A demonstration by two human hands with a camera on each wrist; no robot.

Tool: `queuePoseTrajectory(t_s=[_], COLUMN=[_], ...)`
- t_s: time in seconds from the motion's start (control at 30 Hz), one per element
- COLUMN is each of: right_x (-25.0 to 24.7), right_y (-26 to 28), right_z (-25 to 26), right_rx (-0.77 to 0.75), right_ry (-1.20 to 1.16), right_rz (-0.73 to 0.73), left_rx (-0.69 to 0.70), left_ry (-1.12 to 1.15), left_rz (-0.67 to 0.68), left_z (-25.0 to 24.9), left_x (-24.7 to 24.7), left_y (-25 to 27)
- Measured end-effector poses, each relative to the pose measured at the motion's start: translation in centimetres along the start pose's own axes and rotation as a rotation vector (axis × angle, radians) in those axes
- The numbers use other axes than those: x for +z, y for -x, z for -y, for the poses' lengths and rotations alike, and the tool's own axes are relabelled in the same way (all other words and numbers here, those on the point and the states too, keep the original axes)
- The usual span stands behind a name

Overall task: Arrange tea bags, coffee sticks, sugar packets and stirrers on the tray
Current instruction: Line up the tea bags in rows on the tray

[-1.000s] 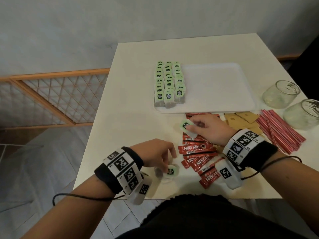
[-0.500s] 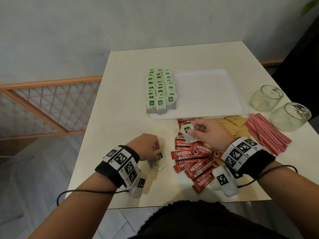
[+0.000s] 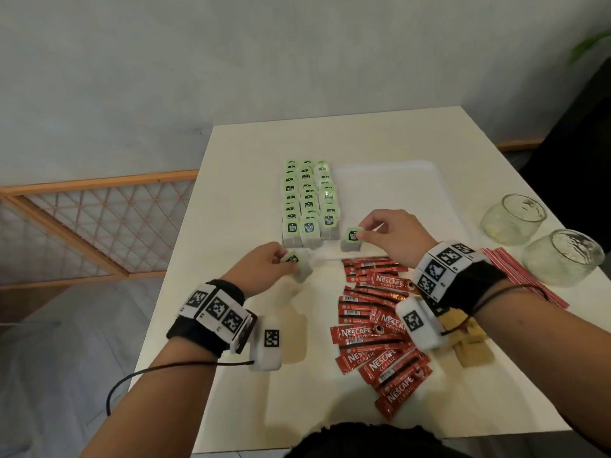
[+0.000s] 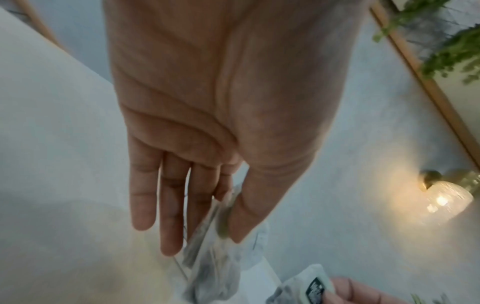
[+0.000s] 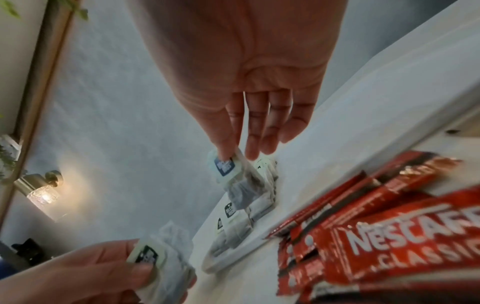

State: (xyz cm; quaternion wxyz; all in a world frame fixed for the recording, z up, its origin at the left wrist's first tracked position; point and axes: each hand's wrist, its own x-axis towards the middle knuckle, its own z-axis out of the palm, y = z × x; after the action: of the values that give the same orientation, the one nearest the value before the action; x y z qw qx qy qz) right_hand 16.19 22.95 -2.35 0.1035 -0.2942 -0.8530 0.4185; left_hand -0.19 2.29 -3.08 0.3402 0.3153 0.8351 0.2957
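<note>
While red coffee sticks (image 3: 377,328) lie heaped nearest on bench (image 3: 238,206), left hand (image 3: 261,266) pinches tea bag (image 3: 296,263) just short of tray (image 3: 393,193). Right hand (image 3: 393,236) pinches second tea bag (image 3: 351,239) at tray's near edge, beside tea bag rows (image 3: 309,200). Stirrers (image 3: 515,276), two glass jars (image 3: 510,218) at right.

The room was dim and softly lit. A glowing wall lamp (image 5: 43,197) flared warm at the lower left of the right wrist view. Both wrist views were blurred, edges bent. Soft shadows lay under the wrists on the table (image 3: 231,209).
</note>
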Motion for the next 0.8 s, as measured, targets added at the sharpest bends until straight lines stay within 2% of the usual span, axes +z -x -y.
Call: queuePoseTrajectory(t_s=[0.17,0.27,0.47,0.8], right_x=[1.3,2.4,3.5,3.6], right_y=[-3.0,-4.3,-6.5,-7.9], right_z=[0.3,-0.3,-1.6,-0.5], right_rx=[-0.016,0.007,0.082,-0.006], right_ry=[0.06,0.088,0.12,0.163], right_rz=[0.049,0.088,0.06,0.047], left_rx=[-0.025,-0.045,-0.042,0.04], left_ry=[0.34,0.453,0.555,0.53], left_rz=[-0.063,-0.08,-0.127,-0.11], left_z=[-0.2,-0.1,0.4,-0.2], left_x=[-0.2,-0.1,-0.3,-0.1], left_y=[-1.2,-2.0,-3.8,-5.1])
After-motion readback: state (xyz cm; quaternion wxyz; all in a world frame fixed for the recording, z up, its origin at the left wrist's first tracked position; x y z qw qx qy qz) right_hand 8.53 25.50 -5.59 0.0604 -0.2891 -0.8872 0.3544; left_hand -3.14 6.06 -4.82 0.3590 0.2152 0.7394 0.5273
